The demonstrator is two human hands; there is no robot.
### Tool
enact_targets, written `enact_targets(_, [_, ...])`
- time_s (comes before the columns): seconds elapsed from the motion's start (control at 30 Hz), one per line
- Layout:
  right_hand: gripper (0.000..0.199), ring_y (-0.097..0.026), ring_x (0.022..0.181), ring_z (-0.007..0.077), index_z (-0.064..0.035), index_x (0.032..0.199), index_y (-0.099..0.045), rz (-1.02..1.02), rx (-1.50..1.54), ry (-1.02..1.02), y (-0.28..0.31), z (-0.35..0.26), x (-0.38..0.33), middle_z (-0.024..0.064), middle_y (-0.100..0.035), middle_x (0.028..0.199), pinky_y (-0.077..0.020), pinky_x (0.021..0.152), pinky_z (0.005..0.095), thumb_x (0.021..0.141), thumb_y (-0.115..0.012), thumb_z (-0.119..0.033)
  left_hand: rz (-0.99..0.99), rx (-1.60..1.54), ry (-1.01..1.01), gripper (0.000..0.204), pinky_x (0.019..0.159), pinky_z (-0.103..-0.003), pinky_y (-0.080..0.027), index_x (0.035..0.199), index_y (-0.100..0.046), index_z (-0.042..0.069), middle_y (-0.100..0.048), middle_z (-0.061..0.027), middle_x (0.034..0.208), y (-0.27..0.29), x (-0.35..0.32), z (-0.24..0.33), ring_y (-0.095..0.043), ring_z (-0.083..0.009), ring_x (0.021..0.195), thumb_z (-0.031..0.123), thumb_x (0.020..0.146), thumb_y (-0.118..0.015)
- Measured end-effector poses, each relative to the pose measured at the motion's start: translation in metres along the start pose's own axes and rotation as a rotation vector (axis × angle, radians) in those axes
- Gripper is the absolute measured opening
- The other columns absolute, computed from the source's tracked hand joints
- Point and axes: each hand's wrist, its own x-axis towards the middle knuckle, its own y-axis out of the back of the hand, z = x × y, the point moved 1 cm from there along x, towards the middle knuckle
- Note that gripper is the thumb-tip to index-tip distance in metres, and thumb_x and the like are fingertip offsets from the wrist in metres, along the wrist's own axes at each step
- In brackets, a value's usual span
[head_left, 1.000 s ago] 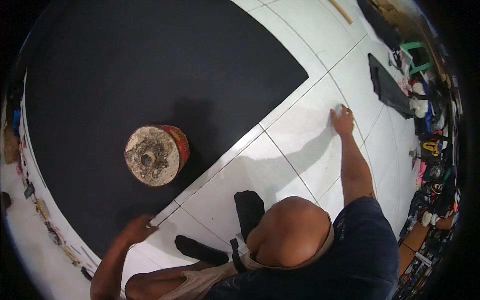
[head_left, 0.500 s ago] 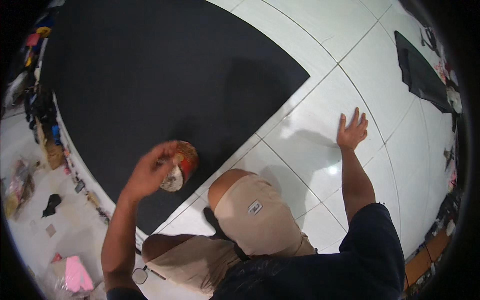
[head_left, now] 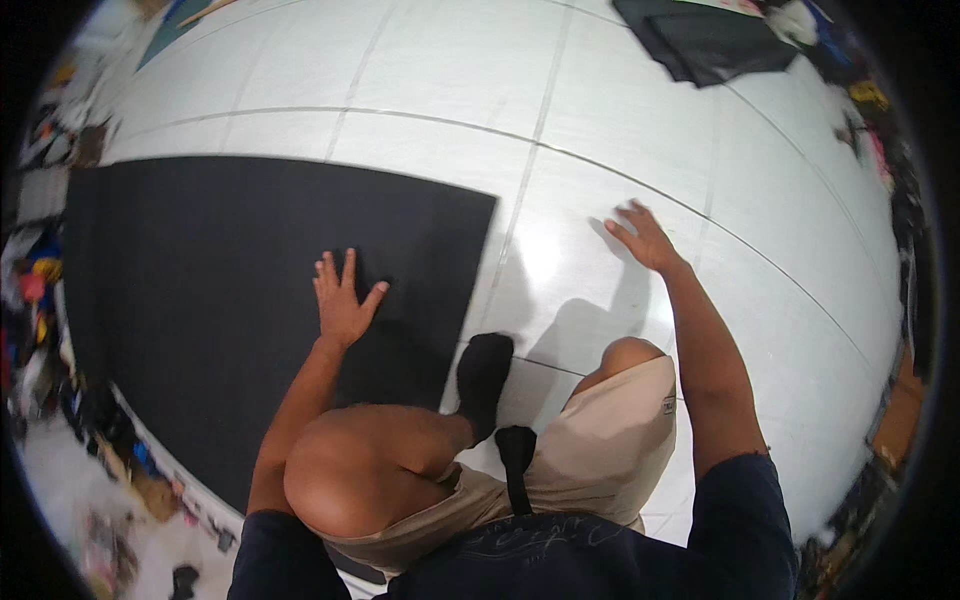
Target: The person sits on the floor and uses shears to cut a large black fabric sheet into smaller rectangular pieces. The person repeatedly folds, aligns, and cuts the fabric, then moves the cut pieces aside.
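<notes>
**Both palms down, round block gone from view**

Big black mat (head_left: 230, 300) fills the left of the frame, its corner ending mid-frame against white floor tiles (head_left: 620, 130). Half a second ago my left hand was on the round, crusty block at the mat's edge; now the view has swung and that block is nowhere in frame. My left hand (head_left: 342, 302) lies flat and spread on the mat, near its right edge, holding nothing. My right hand (head_left: 645, 238) is flat on the tile, right of centre, fingers splayed, as it was before. I judge I'm bracing on all fours, weight shifting over the mat. Knees and beige shorts (head_left: 600, 440) low centre; dark sock (head_left: 485, 375) on the mat's edge. Second dark sheet (head_left: 700, 45) upper right.
</notes>
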Motion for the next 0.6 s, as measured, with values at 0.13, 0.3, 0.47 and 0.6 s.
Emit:
enact_targets(0.13, [0.065,-0.056,0.120,0.0344,-0.0062,0.134,-0.055,-0.173,0.021,-0.290,0.093,-0.001,-0.056,0.0225,-0.064,0.121,-0.0428,0.102,0.0416,0.091,-0.058,-0.054,0.178,-0.005,0.028,0.082,0.119,-0.053,-0.007,0.155,-0.024,0.013,-0.009,-0.0259,0.160,-0.063,0.043,0.019,-0.007,-0.0429,0.148,0.057,0.092,-0.054])
enact_targets(0.3, [0.057,-0.064,0.110,0.0312,-0.0054,0.133,-0.056,-0.029,-0.067,-0.367,0.194,-0.062,-0.117,0.0193,-0.065,0.120,-0.0509,0.092,0.0402,0.093,-0.062,-0.045,0.268,0.002,0.080,0.078,0.119,-0.055,-0.008,0.154,-0.026,0.013,-0.012,-0.0249,0.159,-0.075,0.037,0.009,-0.010,-0.0418,0.148,0.052,0.092,-0.052])
enact_targets(0.47, [0.049,-0.066,0.105,0.0287,-0.0028,0.129,-0.058,0.136,-0.079,-0.419,0.261,-0.108,-0.115,0.0182,-0.067,0.116,-0.0529,0.088,0.0374,0.095,-0.063,-0.037,0.258,-0.070,0.040,0.078,0.119,-0.056,-0.008,0.154,-0.027,0.013,-0.011,-0.0254,0.159,-0.072,0.036,0.012,-0.011,-0.0423,0.148,0.050,0.090,-0.054])
enact_targets(0.6, [0.041,-0.067,0.101,0.0258,-0.0017,0.125,-0.060,0.191,0.033,-0.242,0.221,-0.118,-0.053,0.0179,-0.068,0.110,-0.0544,0.085,0.0357,0.094,-0.066,-0.028,0.213,-0.057,0.049,0.079,0.118,-0.056,-0.007,0.154,-0.025,0.013,-0.010,-0.0245,0.160,-0.070,0.041,0.005,-0.009,-0.0426,0.148,0.049,0.090,-0.054])
